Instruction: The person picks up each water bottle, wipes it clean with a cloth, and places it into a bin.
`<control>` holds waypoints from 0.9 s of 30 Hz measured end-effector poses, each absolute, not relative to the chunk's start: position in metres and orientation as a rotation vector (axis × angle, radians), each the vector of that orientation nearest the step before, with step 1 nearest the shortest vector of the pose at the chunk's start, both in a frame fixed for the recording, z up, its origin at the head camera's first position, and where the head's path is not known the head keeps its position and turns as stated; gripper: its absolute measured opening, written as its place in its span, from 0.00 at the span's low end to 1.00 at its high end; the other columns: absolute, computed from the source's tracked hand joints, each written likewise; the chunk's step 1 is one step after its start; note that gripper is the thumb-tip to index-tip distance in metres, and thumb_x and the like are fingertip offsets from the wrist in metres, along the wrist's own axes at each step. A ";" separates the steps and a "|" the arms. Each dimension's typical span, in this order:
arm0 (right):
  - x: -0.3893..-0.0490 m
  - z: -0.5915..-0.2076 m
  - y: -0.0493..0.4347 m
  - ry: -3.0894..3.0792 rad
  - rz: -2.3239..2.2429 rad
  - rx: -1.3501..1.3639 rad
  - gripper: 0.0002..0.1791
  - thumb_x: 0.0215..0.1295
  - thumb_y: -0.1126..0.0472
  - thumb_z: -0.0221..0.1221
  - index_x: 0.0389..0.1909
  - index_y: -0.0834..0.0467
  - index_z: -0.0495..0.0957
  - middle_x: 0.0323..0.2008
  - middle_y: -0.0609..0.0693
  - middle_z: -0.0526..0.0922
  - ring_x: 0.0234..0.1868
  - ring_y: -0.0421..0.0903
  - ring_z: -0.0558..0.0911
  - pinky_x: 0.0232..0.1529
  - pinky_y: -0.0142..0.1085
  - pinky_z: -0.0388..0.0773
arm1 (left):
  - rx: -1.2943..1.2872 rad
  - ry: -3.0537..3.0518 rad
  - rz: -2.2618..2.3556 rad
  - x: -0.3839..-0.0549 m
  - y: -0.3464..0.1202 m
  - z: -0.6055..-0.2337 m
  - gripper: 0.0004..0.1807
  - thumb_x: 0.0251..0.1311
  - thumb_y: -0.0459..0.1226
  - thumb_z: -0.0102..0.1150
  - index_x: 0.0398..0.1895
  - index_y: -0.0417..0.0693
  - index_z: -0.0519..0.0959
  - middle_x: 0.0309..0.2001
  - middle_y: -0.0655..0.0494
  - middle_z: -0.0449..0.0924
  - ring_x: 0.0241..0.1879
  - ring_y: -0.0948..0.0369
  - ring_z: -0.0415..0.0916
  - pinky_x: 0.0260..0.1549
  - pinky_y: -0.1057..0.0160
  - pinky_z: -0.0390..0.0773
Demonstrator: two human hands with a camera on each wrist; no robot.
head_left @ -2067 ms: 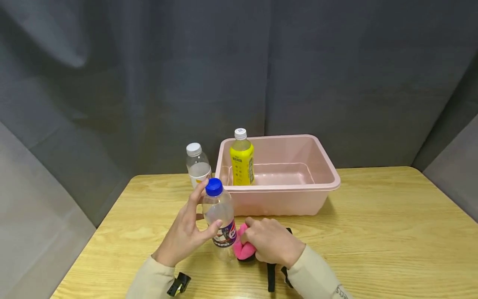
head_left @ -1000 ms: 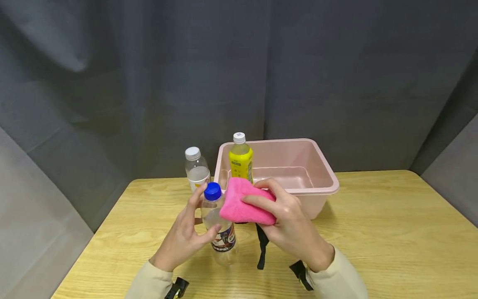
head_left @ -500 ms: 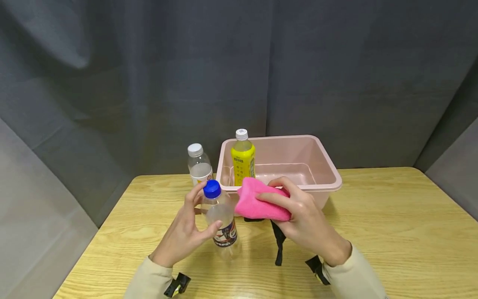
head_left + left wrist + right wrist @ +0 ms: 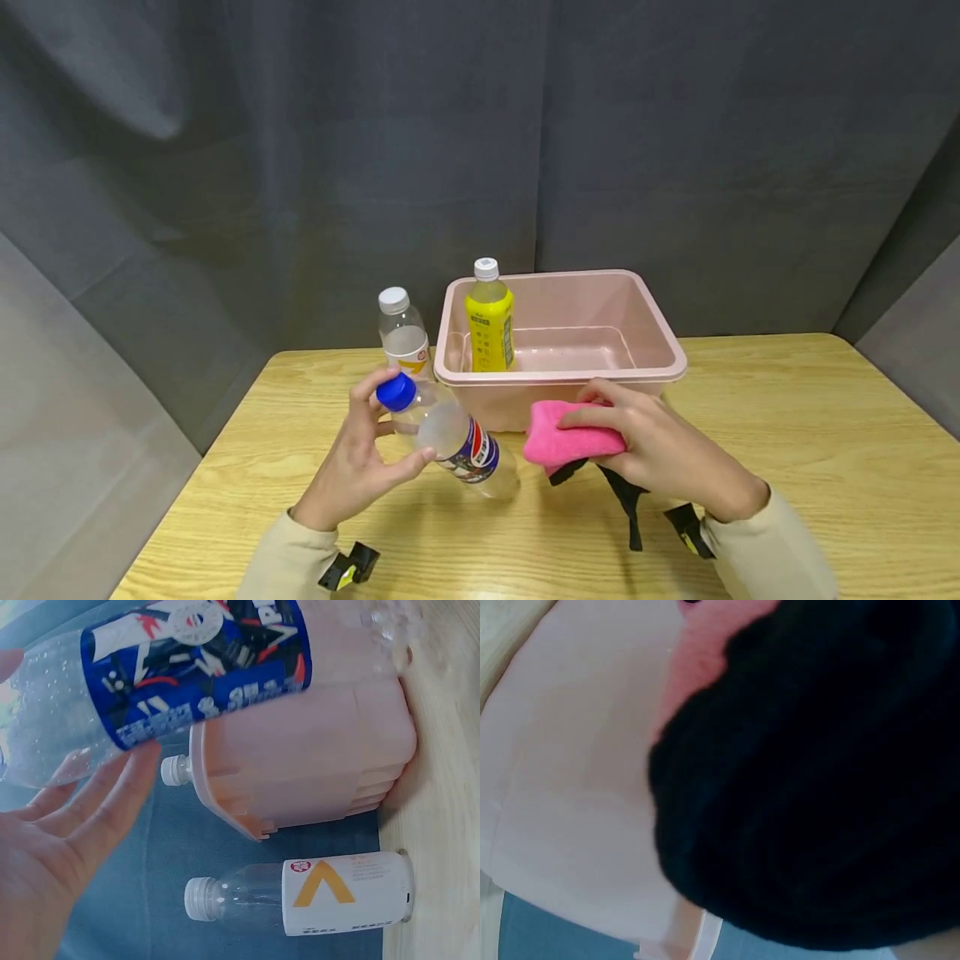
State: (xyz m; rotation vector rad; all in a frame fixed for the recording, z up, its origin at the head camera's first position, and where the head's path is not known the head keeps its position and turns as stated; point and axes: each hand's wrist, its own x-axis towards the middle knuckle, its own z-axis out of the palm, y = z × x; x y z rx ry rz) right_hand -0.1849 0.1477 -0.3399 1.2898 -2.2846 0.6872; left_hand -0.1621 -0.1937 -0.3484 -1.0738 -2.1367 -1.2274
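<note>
Head view: a blue-capped, clear-plastic bottle (image 4: 452,427) is gripped aslant by the left hand (image 4: 354,468), perhaps baring its side; a pink plush bundle (image 4: 546,431), by the right hand (image 4: 651,443).

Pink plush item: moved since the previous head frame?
Yes. Against the pink bin in the head view, the pink plush item has shifted right and lower in the picture: it overlapped the bin's front rim, now it's below it.

Pepsi bottle (image 4: 195,671) cropped, left wrist view
</note>
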 end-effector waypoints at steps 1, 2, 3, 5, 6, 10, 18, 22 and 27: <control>-0.185 -0.340 0.149 -2.290 0.689 1.291 0.27 0.41 0.78 0.71 0.43 0.51 0.87 0.41 0.44 0.79 0.38 0.40 0.77 0.36 0.37 0.81 | -1.071 -2.128 -1.256 -0.161 -0.194 -0.347 0.48 0.47 0.20 0.70 0.67 0.36 0.50 0.62 0.33 0.67 0.54 0.45 0.77 0.39 0.56 0.87; -0.186 -0.339 0.151 -2.293 0.693 1.292 0.27 0.41 0.78 0.71 0.42 0.52 0.87 0.41 0.44 0.79 0.37 0.40 0.77 0.36 0.36 0.81 | -1.069 -2.115 -1.289 -0.160 -0.196 -0.345 0.48 0.46 0.19 0.70 0.67 0.34 0.49 0.62 0.34 0.67 0.55 0.48 0.76 0.38 0.56 0.87; -0.186 -0.339 0.152 -2.297 0.696 1.291 0.26 0.41 0.78 0.71 0.42 0.52 0.87 0.40 0.43 0.78 0.37 0.39 0.77 0.36 0.36 0.80 | -1.067 -2.094 -1.329 -0.159 -0.198 -0.343 0.48 0.46 0.19 0.70 0.66 0.33 0.48 0.62 0.36 0.68 0.56 0.51 0.76 0.38 0.56 0.87; -0.186 -0.338 0.155 -2.307 0.700 1.284 0.26 0.41 0.78 0.71 0.42 0.51 0.87 0.40 0.42 0.78 0.37 0.39 0.76 0.36 0.35 0.80 | -1.069 -2.030 -1.417 -0.158 -0.203 -0.338 0.48 0.48 0.19 0.69 0.65 0.31 0.45 0.62 0.39 0.69 0.57 0.57 0.76 0.38 0.56 0.87; -0.187 -0.337 0.157 -2.314 0.703 1.278 0.26 0.41 0.78 0.72 0.42 0.51 0.87 0.40 0.42 0.78 0.37 0.38 0.76 0.36 0.35 0.80 | -1.074 -1.983 -1.463 -0.158 -0.205 -0.335 0.48 0.51 0.21 0.69 0.64 0.29 0.43 0.62 0.41 0.69 0.57 0.58 0.77 0.38 0.56 0.87; -0.186 -0.334 0.164 -2.348 0.702 1.249 0.26 0.43 0.77 0.72 0.43 0.50 0.87 0.41 0.41 0.77 0.38 0.38 0.75 0.36 0.35 0.79 | -1.063 -1.785 -1.599 -0.158 -0.215 -0.324 0.45 0.57 0.26 0.69 0.63 0.31 0.42 0.61 0.44 0.72 0.54 0.55 0.80 0.41 0.57 0.86; -0.188 -0.333 0.167 -2.340 0.696 1.226 0.27 0.42 0.76 0.74 0.44 0.50 0.87 0.42 0.40 0.78 0.38 0.37 0.76 0.37 0.36 0.79 | -0.899 -1.528 -1.808 -0.167 -0.228 -0.313 0.41 0.52 0.15 0.58 0.63 0.47 0.50 0.59 0.38 0.72 0.55 0.48 0.78 0.45 0.55 0.85; -0.190 -0.332 0.164 -2.332 0.692 1.232 0.26 0.42 0.77 0.73 0.43 0.50 0.87 0.41 0.39 0.78 0.38 0.36 0.76 0.37 0.35 0.79 | -0.816 -1.478 -1.890 -0.180 -0.229 -0.317 0.41 0.54 0.16 0.48 0.67 0.54 0.49 0.60 0.38 0.69 0.54 0.48 0.78 0.43 0.55 0.86; -0.188 -0.333 0.164 -2.325 0.680 1.228 0.27 0.41 0.77 0.73 0.43 0.50 0.87 0.40 0.39 0.77 0.37 0.36 0.75 0.36 0.35 0.79 | -0.751 -1.374 -1.977 -0.201 -0.217 -0.323 0.36 0.56 0.17 0.48 0.64 0.53 0.52 0.59 0.39 0.70 0.53 0.48 0.79 0.45 0.57 0.85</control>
